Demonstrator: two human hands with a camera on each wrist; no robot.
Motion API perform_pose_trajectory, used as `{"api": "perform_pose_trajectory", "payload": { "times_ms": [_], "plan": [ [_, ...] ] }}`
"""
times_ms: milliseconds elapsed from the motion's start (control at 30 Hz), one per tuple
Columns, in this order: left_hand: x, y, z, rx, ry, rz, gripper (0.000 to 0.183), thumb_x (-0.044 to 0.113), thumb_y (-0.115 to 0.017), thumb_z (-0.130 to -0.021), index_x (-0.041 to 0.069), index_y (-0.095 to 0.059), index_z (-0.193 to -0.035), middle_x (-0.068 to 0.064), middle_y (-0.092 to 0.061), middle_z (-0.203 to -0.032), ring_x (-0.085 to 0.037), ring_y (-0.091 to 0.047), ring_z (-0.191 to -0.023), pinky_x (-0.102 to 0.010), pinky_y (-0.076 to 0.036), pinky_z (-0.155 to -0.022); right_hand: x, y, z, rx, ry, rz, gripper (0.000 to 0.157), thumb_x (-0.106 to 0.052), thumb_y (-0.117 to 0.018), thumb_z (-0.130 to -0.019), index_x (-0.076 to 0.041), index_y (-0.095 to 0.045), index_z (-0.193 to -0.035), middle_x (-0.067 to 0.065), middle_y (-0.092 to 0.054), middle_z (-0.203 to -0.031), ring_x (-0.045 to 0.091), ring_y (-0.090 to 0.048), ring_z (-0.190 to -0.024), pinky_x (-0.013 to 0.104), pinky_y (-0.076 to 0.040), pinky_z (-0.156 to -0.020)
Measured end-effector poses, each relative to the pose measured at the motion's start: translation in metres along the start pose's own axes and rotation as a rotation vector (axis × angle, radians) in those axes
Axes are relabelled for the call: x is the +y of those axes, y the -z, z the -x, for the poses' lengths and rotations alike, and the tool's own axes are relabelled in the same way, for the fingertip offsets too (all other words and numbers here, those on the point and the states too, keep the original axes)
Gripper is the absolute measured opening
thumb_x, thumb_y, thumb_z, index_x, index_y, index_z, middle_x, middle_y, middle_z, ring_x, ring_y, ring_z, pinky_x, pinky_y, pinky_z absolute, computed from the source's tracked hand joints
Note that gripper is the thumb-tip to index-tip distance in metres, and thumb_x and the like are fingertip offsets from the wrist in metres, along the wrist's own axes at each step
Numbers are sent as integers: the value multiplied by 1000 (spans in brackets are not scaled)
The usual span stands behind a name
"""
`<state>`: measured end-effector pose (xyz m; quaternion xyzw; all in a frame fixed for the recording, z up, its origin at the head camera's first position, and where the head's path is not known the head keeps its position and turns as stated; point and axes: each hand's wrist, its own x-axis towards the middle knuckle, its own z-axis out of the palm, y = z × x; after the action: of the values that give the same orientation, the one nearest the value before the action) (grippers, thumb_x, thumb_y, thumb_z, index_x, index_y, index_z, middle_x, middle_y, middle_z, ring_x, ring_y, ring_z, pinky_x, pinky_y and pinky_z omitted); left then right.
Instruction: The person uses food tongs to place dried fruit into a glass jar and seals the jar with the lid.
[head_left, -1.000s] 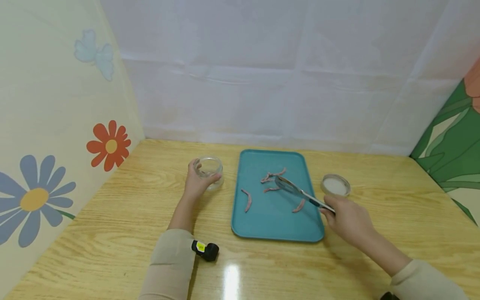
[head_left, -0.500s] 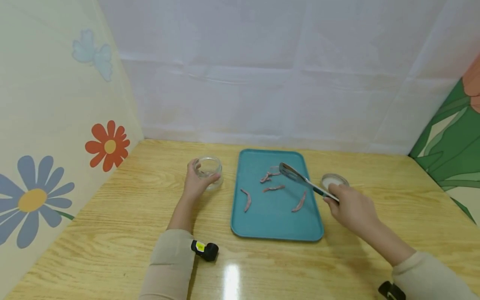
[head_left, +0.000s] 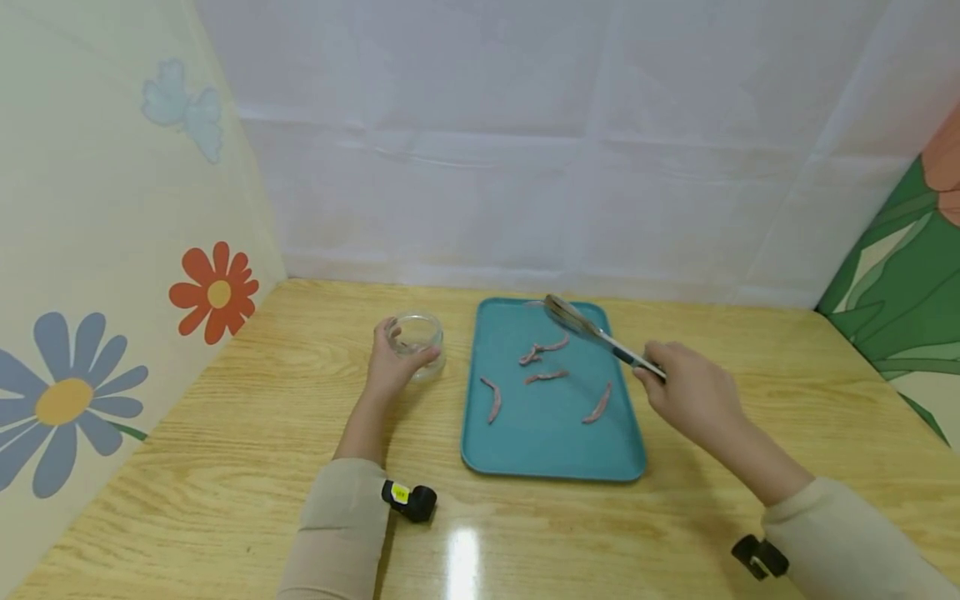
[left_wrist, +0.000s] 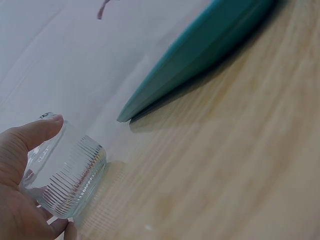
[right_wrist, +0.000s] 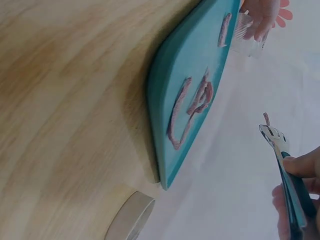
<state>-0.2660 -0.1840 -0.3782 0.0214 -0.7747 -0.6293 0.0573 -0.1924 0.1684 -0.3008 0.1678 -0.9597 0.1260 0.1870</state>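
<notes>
My left hand [head_left: 392, 368] grips a clear glass jar [head_left: 422, 335] standing on the table left of the tray; its ribbed wall shows in the left wrist view. My right hand [head_left: 696, 393] holds metal tongs [head_left: 576, 320] with dark grips, raised over the far part of the blue-green tray [head_left: 551, 450]. A thin pink meat strip [right_wrist: 266, 118] sticks out of the tongs' tips. Several more strips lie on the tray: a curved strip [head_left: 492, 400] at left, a slanted strip [head_left: 597, 404] at right, and a middle strip [head_left: 546, 377] below a tangled piece [head_left: 542, 350].
A round lid [right_wrist: 131, 217] lies on the wooden table [head_left: 525, 533] right of the tray; my right hand hides it in the head view. A white cloth [head_left: 480, 167] hangs behind the table. Flower-patterned panels stand at left and right.
The tongs have lifted away from the strips on the tray, first rightward, then farther back and left, with one strip in their tips. The left hand and jar have stayed still.
</notes>
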Motion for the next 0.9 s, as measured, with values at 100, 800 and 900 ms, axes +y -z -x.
{"api": "perform_pose_trajectory", "payload": {
  "times_ms": [100, 800, 900],
  "plan": [
    [0, 0, 0, 2, 2, 4, 94, 23, -72, -70, 9, -7, -136, -16, -16, -136, -36, -20, -121, -43, -28, -94, -4, 2, -4, 4, -3, -4, 22, -17, -61, -81, -13, -43, -67, -1, -38, -57, 14, -33, -44, 27, -25, -35],
    [2, 0, 1, 6, 27, -4, 93, 23, -72, -70, 10, -8, -136, -15, -17, -136, -35, -18, -122, -44, -26, -95, -46, -5, -31, 32, 29, -106, 23, -18, -61, -81, -12, -44, -68, 1, -40, -59, 15, -33, -46, 27, -28, -38],
    [2, 0, 0, 8, 25, -10, 92, 23, -72, -71, 10, -7, -136, -16, -17, -137, -36, -18, -122, -44, -25, -95, -53, -10, -34, 43, 46, -130, 22, -19, -61, -82, -13, -44, -68, 0, -40, -59, 14, -33, -46, 26, -28, -37]
  ]
}}
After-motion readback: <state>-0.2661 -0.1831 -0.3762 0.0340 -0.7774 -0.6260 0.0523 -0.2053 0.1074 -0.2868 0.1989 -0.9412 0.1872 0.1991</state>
